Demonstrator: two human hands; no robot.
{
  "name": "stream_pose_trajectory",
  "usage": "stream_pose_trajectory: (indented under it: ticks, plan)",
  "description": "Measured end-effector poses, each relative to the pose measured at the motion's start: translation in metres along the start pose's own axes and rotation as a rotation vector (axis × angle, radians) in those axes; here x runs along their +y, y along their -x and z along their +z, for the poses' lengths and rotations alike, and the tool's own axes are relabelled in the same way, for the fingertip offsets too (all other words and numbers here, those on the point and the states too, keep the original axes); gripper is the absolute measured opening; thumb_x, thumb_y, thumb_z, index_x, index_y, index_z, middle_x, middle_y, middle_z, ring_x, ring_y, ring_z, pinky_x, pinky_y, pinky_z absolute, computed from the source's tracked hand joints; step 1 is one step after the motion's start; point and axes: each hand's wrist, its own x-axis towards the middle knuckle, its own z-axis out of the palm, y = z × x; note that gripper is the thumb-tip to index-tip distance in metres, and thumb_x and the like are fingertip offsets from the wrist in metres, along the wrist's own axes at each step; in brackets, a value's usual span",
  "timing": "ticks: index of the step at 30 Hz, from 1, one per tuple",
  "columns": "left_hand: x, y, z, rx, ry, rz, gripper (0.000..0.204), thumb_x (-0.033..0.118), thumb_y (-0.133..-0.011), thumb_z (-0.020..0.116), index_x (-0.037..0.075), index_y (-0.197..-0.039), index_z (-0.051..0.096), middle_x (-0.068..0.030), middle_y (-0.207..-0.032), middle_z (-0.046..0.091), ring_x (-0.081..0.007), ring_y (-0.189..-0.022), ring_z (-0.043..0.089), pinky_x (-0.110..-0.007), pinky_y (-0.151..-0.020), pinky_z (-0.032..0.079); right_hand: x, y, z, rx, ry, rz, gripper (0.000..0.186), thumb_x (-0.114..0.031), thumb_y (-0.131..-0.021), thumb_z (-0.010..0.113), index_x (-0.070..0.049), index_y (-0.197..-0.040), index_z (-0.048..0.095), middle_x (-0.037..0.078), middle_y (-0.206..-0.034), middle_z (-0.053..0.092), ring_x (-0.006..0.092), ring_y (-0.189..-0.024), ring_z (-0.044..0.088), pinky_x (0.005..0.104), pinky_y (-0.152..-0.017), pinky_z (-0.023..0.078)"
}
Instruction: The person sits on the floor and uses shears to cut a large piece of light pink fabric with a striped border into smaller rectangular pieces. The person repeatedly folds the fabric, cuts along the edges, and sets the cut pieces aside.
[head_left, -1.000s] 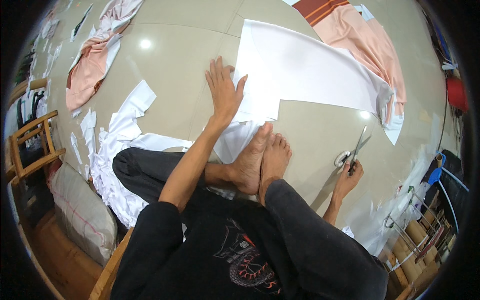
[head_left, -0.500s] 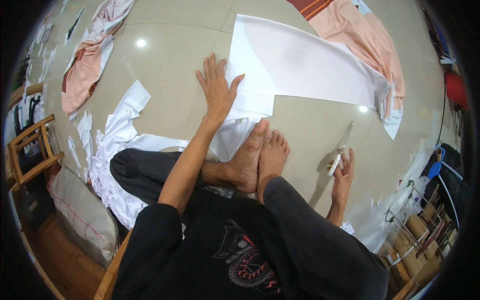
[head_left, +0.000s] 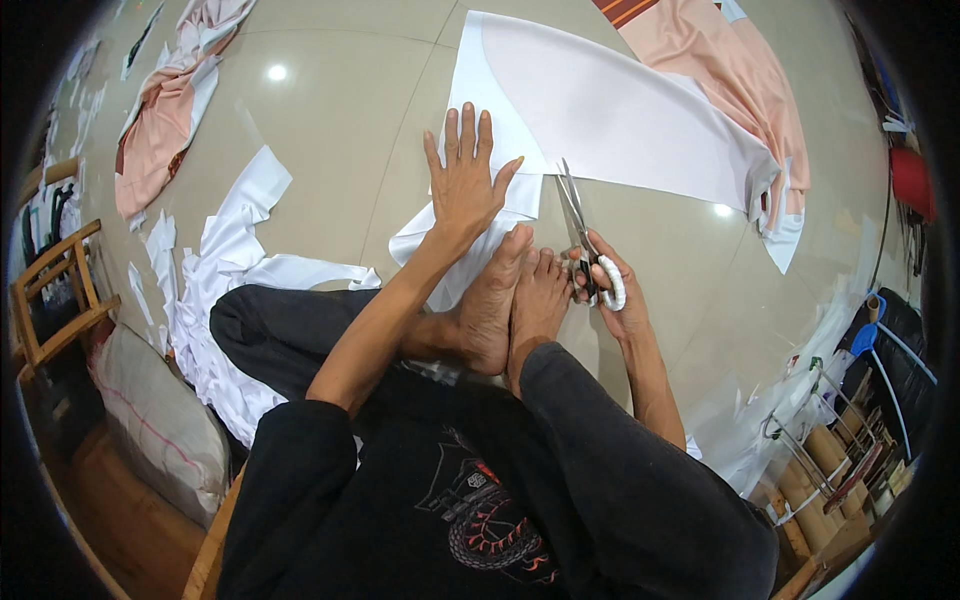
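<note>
The tiled floor [head_left: 330, 110] is the widest thing I have, and it serves as the work surface, probably because it lets big pieces lie flat. Across it spreads a pale lilac panel [head_left: 630, 120], smooth at the middle and bunched at its right end, where it meets a peach cloth [head_left: 745, 95]. A heap of white scraps [head_left: 190, 325] lies by the person's left knee, likely set there to be out of the way (I can't count the pieces from here). A whiter cloth [head_left: 467, 70] shows beside the panel's curved left edge and runs down toward the bare feet [head_left: 490, 300], which are drawn in close, seemingly to leave space ahead.

The scissors [head_left: 583, 240] point away from the body, blades slightly parted, tips at the panel's lower edge; I can't tell whether one blade is under the fabric. The left hand [head_left: 466, 185] rests palm down on the whiter cloth, fingers straight and spread, thumb out to the side, which I read as a way of keeping the fabric from shifting. The right hand [head_left: 626, 312] has its fingers clamped around the scissors' handles, one loop wrapped in white; which fingers go through the loops I can't make out.
</note>
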Motion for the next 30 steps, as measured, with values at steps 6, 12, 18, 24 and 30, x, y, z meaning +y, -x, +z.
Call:
stream_pose_trajectory:
  ticks: [6, 12, 18, 24, 30]
  plan:
    - [0.002, 0.000, 0.006, -0.015, -0.081, -0.017, 0.080, 0.055, -0.108, 0.047, 0.006, -0.168, 0.028, -0.0148, -0.177, 0.019, -0.0344, -0.165, 0.010, -0.067, -0.128, 0.005, -0.009, -0.015, 0.008, 0.033, 0.088, -0.020, 0.064, -0.008, -0.096, 0.077, -0.005, -0.155, 0.054, 0.012, -0.121, 0.074, 0.0076, -0.070, 0.061, 0.0218, -0.055, 0.048]
    - [0.001, 0.001, 0.005, -0.005, -0.060, -0.017, 0.080, 0.054, -0.107, 0.049, 0.005, -0.168, 0.028, -0.0150, -0.177, 0.020, -0.0343, -0.164, 0.011, -0.067, -0.128, 0.004, -0.006, -0.025, 0.013, 0.062, 0.157, -0.048, 0.061, -0.005, -0.093, 0.080, -0.004, -0.151, 0.059, 0.012, -0.118, 0.075, 0.0051, -0.062, 0.057, 0.0204, -0.050, 0.045]
    - [0.001, 0.001, 0.005, -0.013, -0.065, -0.023, 0.079, 0.054, -0.107, 0.049, 0.006, -0.167, 0.030, -0.0144, -0.177, 0.019, -0.0340, -0.165, 0.010, -0.066, -0.129, 0.004, -0.010, -0.025, 0.013, 0.113, 0.260, -0.047, 0.058, -0.005, -0.093, 0.078, -0.005, -0.149, 0.061, 0.014, -0.119, 0.077, 0.0074, -0.059, 0.055, 0.0219, -0.046, 0.043]
    - [-0.001, 0.001, 0.006, -0.011, -0.079, -0.024, 0.080, 0.055, -0.106, 0.051, 0.006, -0.167, 0.031, -0.0145, -0.177, 0.020, -0.0339, -0.165, 0.010, -0.066, -0.129, 0.004, -0.016, -0.027, 0.009, 0.116, 0.347, -0.028, 0.057, -0.004, -0.093, 0.078, -0.005, -0.147, 0.062, 0.014, -0.117, 0.078, 0.0060, -0.055, 0.056, 0.0203, -0.043, 0.042]
    - [0.000, 0.000, 0.004, 0.006, -0.054, -0.020, 0.081, 0.055, -0.106, 0.051, 0.005, -0.166, 0.032, -0.0152, -0.176, 0.022, -0.0344, -0.164, 0.012, -0.066, -0.129, 0.004, -0.015, -0.030, 0.008, 0.098, 0.294, -0.040, 0.054, -0.003, -0.095, 0.076, -0.005, -0.147, 0.063, 0.014, -0.116, 0.078, 0.0058, -0.054, 0.056, 0.0203, -0.043, 0.041]
